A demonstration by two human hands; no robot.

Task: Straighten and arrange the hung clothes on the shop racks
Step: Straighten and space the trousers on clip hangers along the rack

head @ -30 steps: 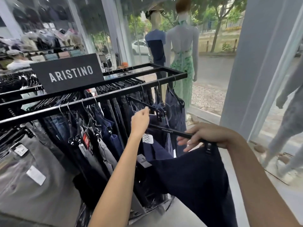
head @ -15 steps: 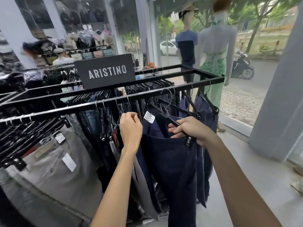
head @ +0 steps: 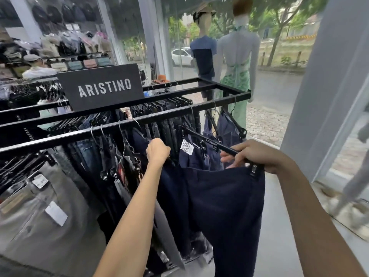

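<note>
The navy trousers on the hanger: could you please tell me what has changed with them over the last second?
The right hand has carried the hanger with the navy trousers up and in towards the rail, its far end now close under it. Unchanged: the right hand grips the hanger's near end, and the left hand grips the neighbouring hung trousers.

Soft, even daylight enters through the shop window (head: 179, 47) behind the rack (head: 199, 105), casting no hard shadows. The street outside looks bright and slightly washed out, while the dark trousers (head: 225, 206) in front lose fabric detail. The wide lens bends the rack and pillar (head: 323, 76). The shelves (head: 50, 48) past the rack's left end and the floor (head: 339, 212) past its right end are smeared.
</note>
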